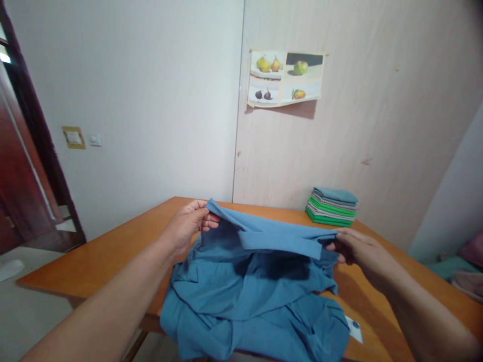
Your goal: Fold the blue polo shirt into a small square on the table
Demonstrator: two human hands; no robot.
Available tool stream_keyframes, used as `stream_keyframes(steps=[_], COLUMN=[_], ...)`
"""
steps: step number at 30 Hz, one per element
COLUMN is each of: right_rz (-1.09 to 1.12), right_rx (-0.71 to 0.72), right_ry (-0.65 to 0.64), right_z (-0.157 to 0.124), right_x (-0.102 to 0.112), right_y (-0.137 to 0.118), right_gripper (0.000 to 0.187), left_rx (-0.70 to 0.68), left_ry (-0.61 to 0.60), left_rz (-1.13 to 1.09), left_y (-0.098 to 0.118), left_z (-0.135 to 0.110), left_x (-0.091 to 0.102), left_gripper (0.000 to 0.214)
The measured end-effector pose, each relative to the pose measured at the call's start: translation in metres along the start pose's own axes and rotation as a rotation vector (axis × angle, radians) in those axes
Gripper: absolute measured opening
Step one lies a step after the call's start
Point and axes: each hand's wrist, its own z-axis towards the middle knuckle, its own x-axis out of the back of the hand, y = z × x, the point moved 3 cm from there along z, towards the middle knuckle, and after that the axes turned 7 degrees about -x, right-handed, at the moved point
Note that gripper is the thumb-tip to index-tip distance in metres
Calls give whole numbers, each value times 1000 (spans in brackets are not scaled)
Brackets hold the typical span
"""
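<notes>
A blue garment lies bunched over the front edge of the wooden table. Its upper edge is raised and stretched between my two hands, with a flat folded band of the same cloth hanging just below it. My left hand pinches the left corner of that edge between thumb and fingers. At the other end, my right hand is closed on the edge, its fingertips partly behind the cloth. A white tag with a dark round mark sticks out by the garment's lower right side. The garment's exact kind is unclear among the folds.
Toward the back right of the orange-brown table stands a stack of folded cloths in green, grey and blue. Behind the table is a wall with taped fruit pictures. More fabric shows at the far right.
</notes>
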Motion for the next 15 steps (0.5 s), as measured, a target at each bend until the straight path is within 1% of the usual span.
stream_keyframes(steps=[1, 2, 4, 5, 6, 7, 8, 10, 12, 13, 14, 15], right_rz=[37, 74, 148, 182, 202, 206, 197, 158, 140, 153, 180, 223], right_rx=[13, 26, 23, 6, -22, -49, -72, -98, -111, -121, -117, -102], right_ry=[-53, -122, -279, -361, -444, -508, -555, -611, -625, -607, -561, -461], right_z=[-4, -9, -21, -27, -32, -36, -36, -28, -5, 11, 31, 51], right_x=[2, 5, 14, 19, 23, 27, 28, 25, 12, 3, -5, -12], right_y=[-1, -2, -1, 1, 3, 6, 8, 10, 6, 2, -4, -11], right_gripper=[35, 35, 35, 35, 36, 37, 37, 36, 36, 34, 29, 24], left_rx=[27, 72, 223, 319, 396, 446, 476, 485, 441, 399, 311, 195], left_ry=[-60, -150, -415, -560, -673, -738, -771, -754, -663, -578, -452, -301], left_rz=[-6, -10, -13, -5, 5, 14, 22, 32, 40, 47, 57, 91], left_y=[2, 4, 7, 6, 5, 4, 1, -8, -16, -20, -20, -19], left_z=[-4, -9, -26, -36, -45, -52, -56, -51, -28, -10, 12, 35], left_x=[2, 4, 10, 14, 18, 23, 26, 27, 20, 14, 9, 3], left_gripper=[24, 23, 23, 23, 23, 22, 22, 23, 25, 24, 23, 22])
